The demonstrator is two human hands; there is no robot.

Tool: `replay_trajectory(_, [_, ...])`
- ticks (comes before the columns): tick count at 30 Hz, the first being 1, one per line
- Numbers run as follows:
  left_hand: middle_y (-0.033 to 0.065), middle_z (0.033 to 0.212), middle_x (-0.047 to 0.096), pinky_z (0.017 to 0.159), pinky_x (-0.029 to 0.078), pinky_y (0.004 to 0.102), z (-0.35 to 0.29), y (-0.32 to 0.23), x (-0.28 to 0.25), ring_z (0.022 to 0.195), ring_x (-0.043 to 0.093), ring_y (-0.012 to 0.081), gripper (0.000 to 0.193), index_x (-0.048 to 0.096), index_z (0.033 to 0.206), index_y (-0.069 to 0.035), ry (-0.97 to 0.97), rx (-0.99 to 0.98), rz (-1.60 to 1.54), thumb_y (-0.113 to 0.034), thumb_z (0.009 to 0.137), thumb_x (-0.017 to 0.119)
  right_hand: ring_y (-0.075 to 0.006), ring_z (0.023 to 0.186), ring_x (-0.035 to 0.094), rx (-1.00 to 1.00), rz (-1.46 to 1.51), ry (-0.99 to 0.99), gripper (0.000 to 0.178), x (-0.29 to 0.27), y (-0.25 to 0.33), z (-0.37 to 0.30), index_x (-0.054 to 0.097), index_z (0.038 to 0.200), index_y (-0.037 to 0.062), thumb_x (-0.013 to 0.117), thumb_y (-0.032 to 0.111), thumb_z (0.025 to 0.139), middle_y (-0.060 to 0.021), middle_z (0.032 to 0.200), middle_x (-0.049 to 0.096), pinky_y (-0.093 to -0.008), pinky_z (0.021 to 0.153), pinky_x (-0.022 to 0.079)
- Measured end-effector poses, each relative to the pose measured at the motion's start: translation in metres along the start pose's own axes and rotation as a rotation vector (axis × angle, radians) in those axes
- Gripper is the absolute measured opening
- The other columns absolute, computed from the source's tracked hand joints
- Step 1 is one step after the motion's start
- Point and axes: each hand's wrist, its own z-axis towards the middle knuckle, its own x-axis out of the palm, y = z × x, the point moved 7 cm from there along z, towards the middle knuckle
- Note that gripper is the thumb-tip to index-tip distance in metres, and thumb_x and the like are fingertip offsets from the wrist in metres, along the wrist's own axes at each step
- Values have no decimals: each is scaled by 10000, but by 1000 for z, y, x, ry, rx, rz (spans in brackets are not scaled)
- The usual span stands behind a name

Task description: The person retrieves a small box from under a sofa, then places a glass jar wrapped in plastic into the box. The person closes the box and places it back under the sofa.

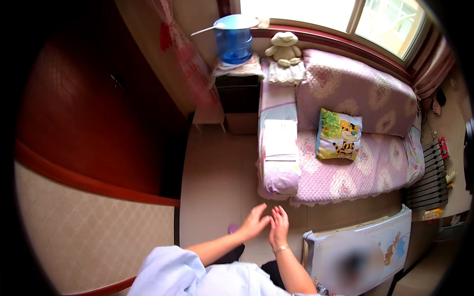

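In front of my body, above the tiled floor (217, 172), my left hand (255, 223) and my right hand (279, 226) are raised close together. Neither holds anything. My left fingers stretch forward and inward, a little apart. The right palm faces the left hand, its fingers extended, and a thin bracelet (280, 248) circles that wrist. Nearest ahead of the hands is the arm of a sofa (281, 183) under a purple quilted cover. On that arm lies a white flat box or book (280, 137); I cannot tell which.
A cushion with a cartoon tiger (340, 135) rests on the sofa. Behind are a plush toy (284, 48) and a blue water bucket (234, 42) on a dark cabinet (240, 93). At lower right stands a cartoon-printed board (395, 237), partly blurred. A red-brown door (94, 118) is left.
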Motion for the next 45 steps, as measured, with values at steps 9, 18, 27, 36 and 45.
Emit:
replay_trajectory(9, [164, 1431, 359, 1034, 366, 360, 63, 56, -197, 1300, 388, 252, 524, 347, 1401, -57, -279, -337, -293, -204, 931, 525, -194, 1214, 466, 113, -57, 219, 435, 231, -64, 66, 395, 1334, 49, 473, 256, 959, -103, 1318, 466, -322, 984, 384])
replay_trajectory(18, [164, 1335, 436, 979, 420, 348, 216, 105, -254, 1210, 467, 260, 517, 387, 1380, -57, -248, -368, -365, -230, 920, 551, -208, 1176, 492, 152, 153, 111, 434, 306, -107, 216, 392, 1325, 30, 470, 255, 964, -136, 1278, 487, -328, 983, 416])
replay_trajectory(27, [152, 1410, 399, 1042, 358, 353, 394, 203, -248, 1296, 402, 282, 497, 410, 1366, -56, -86, -471, -223, -213, 913, 540, -256, 1204, 467, 182, 258, -205, 467, 324, -149, 422, 370, 1349, 28, 468, 281, 969, -172, 1325, 453, -360, 980, 410])
replay_trajectory(36, [169, 1457, 335, 1023, 353, 336, 511, 291, -244, 1318, 352, 240, 534, 305, 1432, -56, 38, -675, -125, -246, 954, 447, -254, 1169, 472, 101, -69, -326, 449, 291, -202, 594, 401, 1346, 16, 425, 106, 907, -160, 1286, 492, -325, 946, 410])
replay_trajectory(45, [36, 1425, 360, 992, 368, 339, 576, 438, -226, 1261, 383, 187, 546, 300, 1441, -204, 106, -792, -340, -261, 927, 477, -330, 1160, 460, 22, -272, -339, 434, 264, -220, 732, 439, 1291, -7, 488, 138, 885, -217, 1238, 505, -386, 982, 378])
